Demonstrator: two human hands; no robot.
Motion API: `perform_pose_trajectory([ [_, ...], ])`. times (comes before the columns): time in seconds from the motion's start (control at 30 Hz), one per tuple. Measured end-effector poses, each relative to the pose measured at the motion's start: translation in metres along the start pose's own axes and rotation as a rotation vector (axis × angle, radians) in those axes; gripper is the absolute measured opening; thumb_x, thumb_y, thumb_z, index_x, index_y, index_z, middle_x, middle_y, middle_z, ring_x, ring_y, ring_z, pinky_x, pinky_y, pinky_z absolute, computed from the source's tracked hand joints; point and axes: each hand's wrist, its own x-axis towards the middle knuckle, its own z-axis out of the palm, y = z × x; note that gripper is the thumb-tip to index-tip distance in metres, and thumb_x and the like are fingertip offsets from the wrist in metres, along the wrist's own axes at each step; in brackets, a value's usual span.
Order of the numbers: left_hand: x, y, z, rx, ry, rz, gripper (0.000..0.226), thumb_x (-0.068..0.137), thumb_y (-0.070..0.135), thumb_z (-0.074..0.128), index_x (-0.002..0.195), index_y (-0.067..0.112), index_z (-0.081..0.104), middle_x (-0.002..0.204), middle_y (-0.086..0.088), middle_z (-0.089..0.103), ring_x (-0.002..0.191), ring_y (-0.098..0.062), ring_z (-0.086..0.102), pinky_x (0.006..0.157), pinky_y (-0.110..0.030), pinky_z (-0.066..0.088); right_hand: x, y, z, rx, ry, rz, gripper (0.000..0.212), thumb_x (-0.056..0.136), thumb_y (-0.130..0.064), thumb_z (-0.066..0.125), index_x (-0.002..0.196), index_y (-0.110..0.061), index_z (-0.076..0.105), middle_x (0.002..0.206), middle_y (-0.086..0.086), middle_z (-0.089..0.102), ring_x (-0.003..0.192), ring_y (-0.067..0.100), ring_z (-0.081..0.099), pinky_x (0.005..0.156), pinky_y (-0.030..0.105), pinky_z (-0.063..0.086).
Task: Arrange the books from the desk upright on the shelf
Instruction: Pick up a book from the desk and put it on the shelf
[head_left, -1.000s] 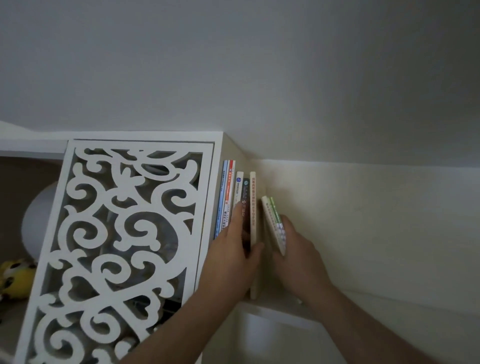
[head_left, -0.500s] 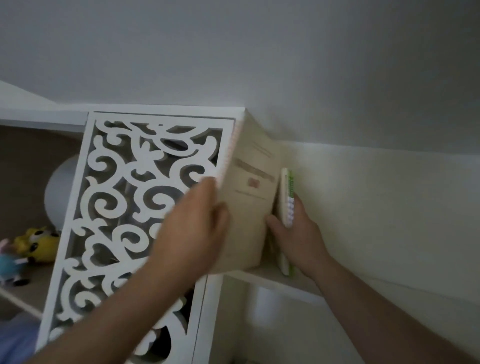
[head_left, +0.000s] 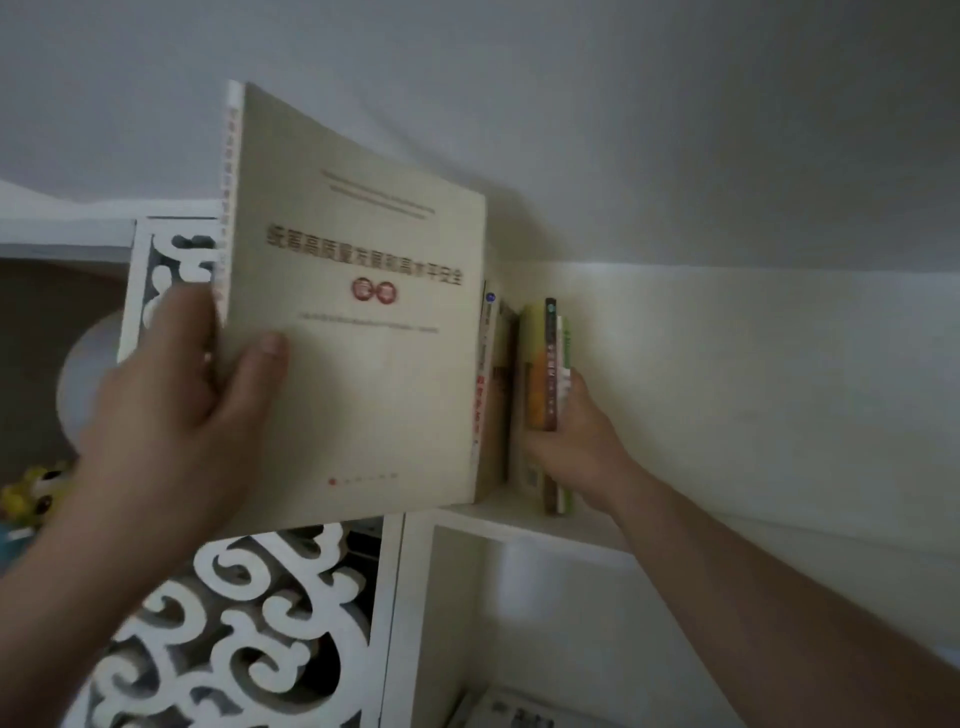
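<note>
Books (head_left: 545, 405) on the shelf (head_left: 540, 525) are pinched upright by the right hand (head_left: 576, 441); 1 beige book (head_left: 358, 322) is gripped clear by the left hand (head_left: 171, 415). Toppling is risked if released.

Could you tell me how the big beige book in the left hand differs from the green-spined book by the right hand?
The big beige book is held clear of the row, front cover showing; the green-spined book stands upright on the shelf, only its spine visible. The beige book looks far larger. The left hand grips the beige book near its spine; the right hand holds the green-spined book with its neighbours. Both are held.
</note>
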Motion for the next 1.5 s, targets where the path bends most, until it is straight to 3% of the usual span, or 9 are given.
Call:
perform_pose_trajectory([
  [0.07,-0.004,0.016,0.023,-0.051,-0.078,-0.027,0.016,0.102,0.037,0.054,0.1,0.023,0.047,0.086,0.001,0.062,0.073,-0.022,0.062,0.059,-0.043,0.054,-0.006,0.007,-0.015,-0.054,0.105,0.044,0.054,0.085,-0.017,0.068,0.131,-0.034,0.048,0.101,-0.007,0.069,0.088,0.014,0.07,0.059,0.022,0.052],
  [0.3,0.005,0.023,0.139,-0.039,-0.14,0.011,0.012,0.106,0.027,0.047,0.098,0.019,0.042,0.091,0.001,0.058,0.075,-0.018,0.06,0.063,-0.048,0.056,-0.053,0.01,-0.088,-0.14,0.266,0.082,0.038,0.094,-0.021,0.068,0.126,-0.026,0.048,0.096,-0.002,0.069,0.08,0.012,0.065,0.059,0.026,0.044],
  [0.4,-0.003,0.013,0.186,0.043,-0.111,0.108,0.013,0.105,0.02,0.049,0.116,0.015,0.044,0.11,-0.007,0.058,0.084,-0.023,0.06,0.067,-0.048,0.059,-0.07,0.007,-0.1,-0.193,0.303,0.101,0.04,0.095,-0.022,0.067,0.129,-0.026,0.046,0.093,-0.003,0.067,0.077,0.012,0.063,0.058,0.025,0.042],
  [0.5,-0.012,0.003,0.209,0.156,-0.231,0.215,0.053,0.099,0.016,0.055,0.144,0.026,0.03,0.125,-0.011,0.055,0.079,-0.016,0.061,0.063,-0.032,0.061,-0.072,0.002,-0.091,-0.303,0.274,0.101,0.054,0.091,-0.023,0.071,0.136,-0.026,0.041,0.09,-0.004,0.067,0.072,0.013,0.065,0.053,0.026,0.043],
  [0.6,-0.009,-0.006,0.208,0.275,-0.334,0.304,0.058,0.102,0.024,0.048,0.151,0.04,0.022,0.127,-0.008,0.06,0.084,-0.019,0.067,0.07,-0.036,0.063,-0.064,-0.012,-0.067,-0.426,0.231,0.051,0.07,0.084,-0.031,0.073,0.142,-0.033,0.034,0.1,-0.003,0.068,0.08,0.023,0.067,0.062,0.032,0.05],
  [0.8,0.001,-0.026,0.176,0.155,-0.581,0.35,0.064,0.103,0.032,0.057,0.154,0.041,0.02,0.13,-0.008,0.067,0.091,-0.018,0.073,0.085,-0.042,0.064,-0.035,-0.027,-0.009,-0.566,0.146,-0.067,0.066,0.087,-0.033,0.068,0.142,-0.031,0.031,0.12,0.001,0.068,0.097,0.034,0.068,0.073,0.037,0.05],
  [1.0,0.008,-0.032,0.185,0.477,-0.432,0.222,0.095,0.099,0.044,0.064,0.158,0.044,-0.011,0.123,-0.006,0.067,0.089,-0.02,0.071,0.074,-0.035,0.061,-0.009,-0.023,0.018,-0.481,0.163,0.01,0.069,0.093,-0.042,0.063,0.149,-0.026,0.026,0.136,0.004,0.061,0.106,0.033,0.066,0.076,0.037,0.05],
  [1.3,0.003,-0.036,0.187,0.514,-0.438,0.245,0.098,0.101,0.042,0.062,0.16,0.043,-0.017,0.133,-0.009,0.063,0.094,-0.022,0.071,0.076,-0.037,0.06,-0.014,-0.015,0.005,-0.704,0.105,-0.101,0.096,0.1,-0.039,0.055,0.161,-0.029,-0.018,0.162,0.008,0.034,0.115,0.037,0.063,0.082,0.046,0.051],
  [1.5,-0.003,-0.036,0.185,0.497,-0.439,0.283,0.088,0.103,0.049,0.053,0.159,0.044,-0.014,0.131,-0.008,0.064,0.096,-0.022,0.072,0.08,-0.04,0.062,-0.013,-0.021,0.02,-0.645,0.192,-0.081,0.086,0.105,-0.035,0.047,0.162,-0.029,-0.016,0.159,0.011,0.037,0.112,0.038,0.064,0.086,0.05,0.053],
])
